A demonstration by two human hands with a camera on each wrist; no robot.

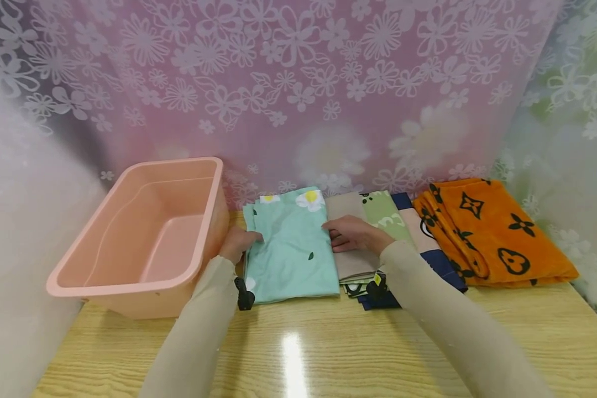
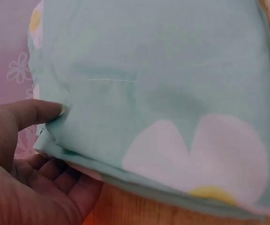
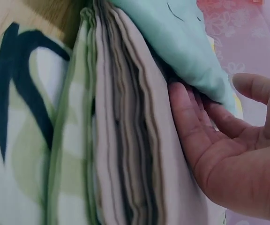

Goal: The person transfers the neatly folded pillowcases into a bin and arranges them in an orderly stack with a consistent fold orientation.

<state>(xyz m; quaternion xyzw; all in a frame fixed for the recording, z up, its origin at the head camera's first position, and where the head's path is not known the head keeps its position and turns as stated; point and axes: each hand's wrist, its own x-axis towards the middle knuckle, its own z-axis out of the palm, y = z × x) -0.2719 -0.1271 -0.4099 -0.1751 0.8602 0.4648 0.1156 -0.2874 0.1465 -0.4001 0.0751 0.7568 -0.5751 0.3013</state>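
A folded mint-green cloth (image 1: 291, 249) printed with white daisies lies on the table. My left hand (image 1: 240, 243) pinches its left edge. In the left wrist view, the left thumb (image 2: 43, 111) presses on top while the fingers (image 2: 60, 176) curl underneath. At the opposite edge, my right hand (image 1: 353, 232) holds the cloth. The right fingers (image 3: 191, 112) reach beneath the mint fabric (image 3: 186, 51), beside a folded beige cloth (image 3: 172, 178), with the thumb at its edge. This beige cloth overlaps a green patterned cloth (image 1: 385, 213).
Left of the cloths stands a pink plastic tub (image 1: 199, 260). On the right lie a navy and pink folded cloth (image 1: 438, 260) and a thick orange blanket (image 1: 502, 232) with dark motifs. A flowered curtain (image 1: 298, 110) hangs behind the wooden table (image 1: 258, 348).
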